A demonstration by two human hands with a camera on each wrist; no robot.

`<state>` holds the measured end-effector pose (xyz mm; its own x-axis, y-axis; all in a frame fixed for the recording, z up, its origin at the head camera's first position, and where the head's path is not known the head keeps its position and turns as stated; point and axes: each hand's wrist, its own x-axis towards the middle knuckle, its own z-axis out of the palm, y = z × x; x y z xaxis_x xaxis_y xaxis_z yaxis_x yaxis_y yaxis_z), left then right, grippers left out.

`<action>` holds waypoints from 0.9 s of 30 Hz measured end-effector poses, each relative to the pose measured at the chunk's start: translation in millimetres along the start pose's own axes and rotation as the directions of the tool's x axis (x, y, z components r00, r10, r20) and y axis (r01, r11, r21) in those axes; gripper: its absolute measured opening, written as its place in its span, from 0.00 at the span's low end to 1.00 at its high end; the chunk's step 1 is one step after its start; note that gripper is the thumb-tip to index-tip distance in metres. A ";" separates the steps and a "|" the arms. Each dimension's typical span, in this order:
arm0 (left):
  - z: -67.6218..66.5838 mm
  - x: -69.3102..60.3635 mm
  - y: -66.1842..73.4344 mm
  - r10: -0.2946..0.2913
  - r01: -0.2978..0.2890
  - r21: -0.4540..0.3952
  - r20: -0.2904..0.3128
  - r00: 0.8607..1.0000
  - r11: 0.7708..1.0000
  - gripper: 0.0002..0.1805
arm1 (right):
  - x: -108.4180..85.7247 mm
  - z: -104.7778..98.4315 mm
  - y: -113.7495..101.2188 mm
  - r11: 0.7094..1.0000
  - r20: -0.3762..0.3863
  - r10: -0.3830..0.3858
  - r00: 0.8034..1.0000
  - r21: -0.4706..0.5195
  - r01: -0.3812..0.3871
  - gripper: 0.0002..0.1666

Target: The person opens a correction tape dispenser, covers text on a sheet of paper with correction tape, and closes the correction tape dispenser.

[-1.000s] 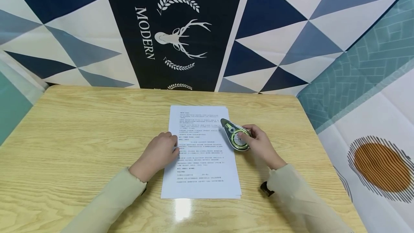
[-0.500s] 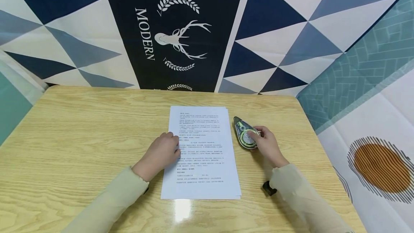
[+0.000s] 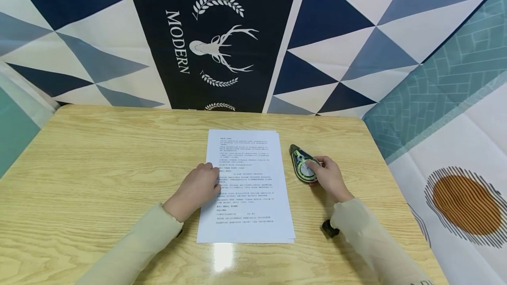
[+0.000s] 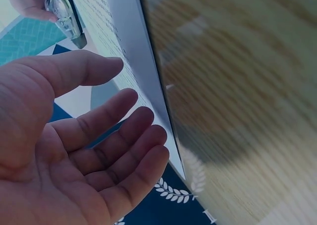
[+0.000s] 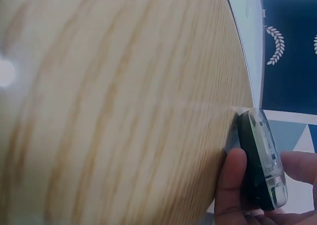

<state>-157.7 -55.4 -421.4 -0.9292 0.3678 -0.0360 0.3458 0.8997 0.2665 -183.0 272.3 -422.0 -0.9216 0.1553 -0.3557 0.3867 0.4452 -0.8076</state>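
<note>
A stack of printed paper [image 3: 247, 201] lies on the wooden table, its sheets slightly offset along the right edge. My left hand [image 3: 195, 188] is at the stack's left edge; in the left wrist view the same hand [image 4: 84, 140] has relaxed, slightly bent fingers with nothing between them. To the right of the paper, my right hand [image 3: 330, 178] pinches a teardrop-shaped correction tape [image 3: 302, 164], thumb on its clear top and fingers beneath. In the right wrist view the correction tape [image 5: 262, 160] is close to the tabletop; whether it touches is unclear.
The wooden table [image 3: 111, 162] meets a patterned cloth backdrop [image 3: 222, 47] at its far edge. Another printed cloth [image 3: 455, 144] hangs along the right side. A dark wrist strap piece [image 3: 329, 228] shows under the right sleeve.
My right hand has carried the correction tape rightward, from over the paper's right edge to beside the stack. My left hand has barely shifted, and the paper stays where it was.
</note>
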 end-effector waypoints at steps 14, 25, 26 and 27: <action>3.8 -0.2 0.1 -0.003 0.004 -0.011 0.004 1.000 1.000 0.07 | 1.0 -2.3 0.9 0.984 -0.027 0.047 0.999 -0.169 -0.051 0.35; 3.1 -2.1 -0.1 -0.013 0.013 -0.015 0.003 1.000 1.000 0.06 | 2.1 -4.9 3.7 0.969 -0.042 0.041 0.998 -0.241 -0.050 0.34; 3.2 -2.1 0.0 -0.013 0.013 -0.016 0.003 1.000 1.000 0.06 | 2.2 -5.2 4.0 0.969 -0.043 0.040 0.998 -0.244 -0.050 0.34; 3.3 -2.2 0.2 -0.014 0.014 -0.018 0.003 1.000 1.000 0.06 | 2.2 -5.4 4.3 0.968 -0.045 0.036 0.998 -0.245 -0.046 0.35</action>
<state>-155.2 -55.3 -424.5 -0.9335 0.3560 -0.0426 0.3304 0.9004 0.2831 -183.5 279.3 -423.7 -0.9075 0.2112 -0.3631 0.4092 0.6401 -0.6503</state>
